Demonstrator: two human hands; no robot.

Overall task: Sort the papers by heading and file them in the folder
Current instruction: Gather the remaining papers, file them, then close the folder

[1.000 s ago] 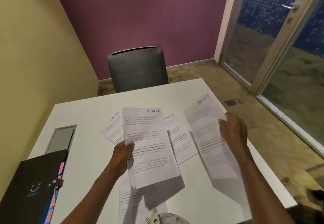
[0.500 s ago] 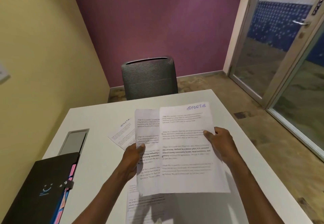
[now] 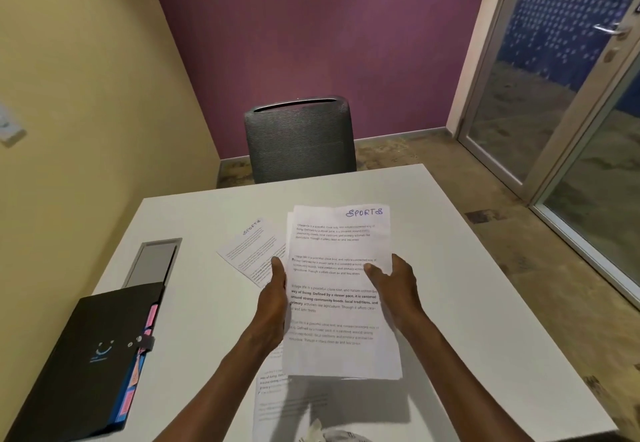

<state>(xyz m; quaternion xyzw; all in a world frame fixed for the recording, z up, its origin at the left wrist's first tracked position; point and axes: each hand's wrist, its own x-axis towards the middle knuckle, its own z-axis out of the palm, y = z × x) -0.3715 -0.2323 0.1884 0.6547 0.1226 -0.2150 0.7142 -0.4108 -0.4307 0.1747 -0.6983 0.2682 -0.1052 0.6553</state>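
matt paper sheets [image 3: 341, 289], smooth white table [image 3: 207, 289]

Dim indoor light, wide-angle view bent at the edges.
Soft shadow falls on the near desk [image 3: 450, 355]; fine print slightly blurred.

On the table [image 3: 450, 268]: folder [image 3: 86, 355] at left edge, loose sheet [image 3: 251, 247] near centre, held stack [image 3: 341, 289] above, chair [image 3: 299, 138] behind table.

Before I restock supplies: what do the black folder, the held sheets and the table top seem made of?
Black folder: apparently matte plastic, stiff flat cover with an elastic closure. Held sheets: thin white printer paper; print shows through faintly. Table top: smooth white laminate, probably; low sheen, no grain.
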